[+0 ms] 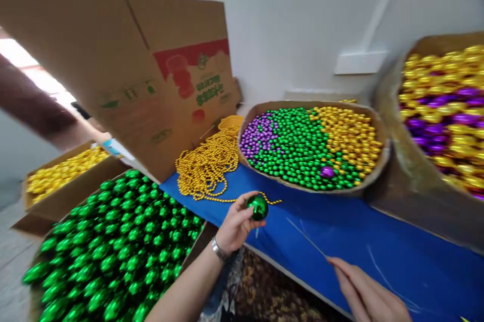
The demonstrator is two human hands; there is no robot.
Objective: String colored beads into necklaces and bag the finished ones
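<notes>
A shiny green ball (257,207) is gripped in the fingers of my left hand (237,225), with a metal bracelet or watch on that wrist. The hand is above the near edge of the blue table (378,234). To the right, my right hand (365,289) pinches the end of a thin, straight wire or needle-like piece (308,237) that points up and left toward the ball. A strand of gold beads trails behind the ball from a heap of gold bead strings (206,166). Whether the strand touches the ball is hidden.
Behind stands an oval container (298,185) of small purple, green and gold beads, with one larger purple ball (327,172). Large gold and purple balls (449,125) fill a container at right. A tall carton (124,60), large green balls (121,241) and a box of gold balls (64,173) are left.
</notes>
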